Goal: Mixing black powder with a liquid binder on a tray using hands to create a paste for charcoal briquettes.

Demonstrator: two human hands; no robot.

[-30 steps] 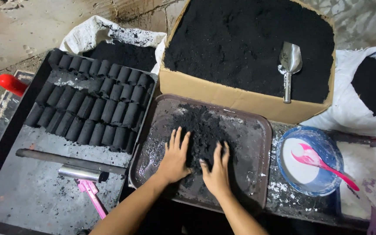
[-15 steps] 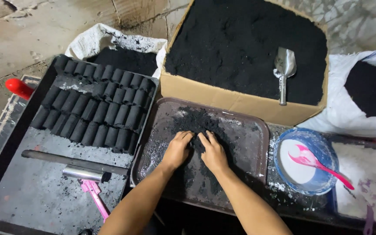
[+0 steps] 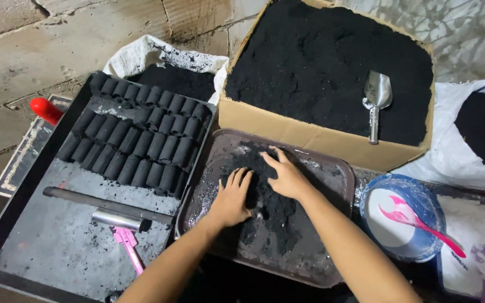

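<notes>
A dark brown tray holds a heap of black powder. My left hand lies palm down on the heap's left side with its fingers spread. Beside it, my right hand presses on the heap's upper part, fingers reaching toward the tray's far edge. Neither hand holds a tool.
A cardboard box full of black powder with a metal scoop stands behind the tray. At left, a black tray carries rows of black cylinders, a dark rod, a metal tube and a pink tool. A bowl with a pink spoon sits right.
Both hands have slid up and apart over the heap: the right hand moved toward the tray's far edge, and the left hand opened its fingers. The view has shifted slightly.
</notes>
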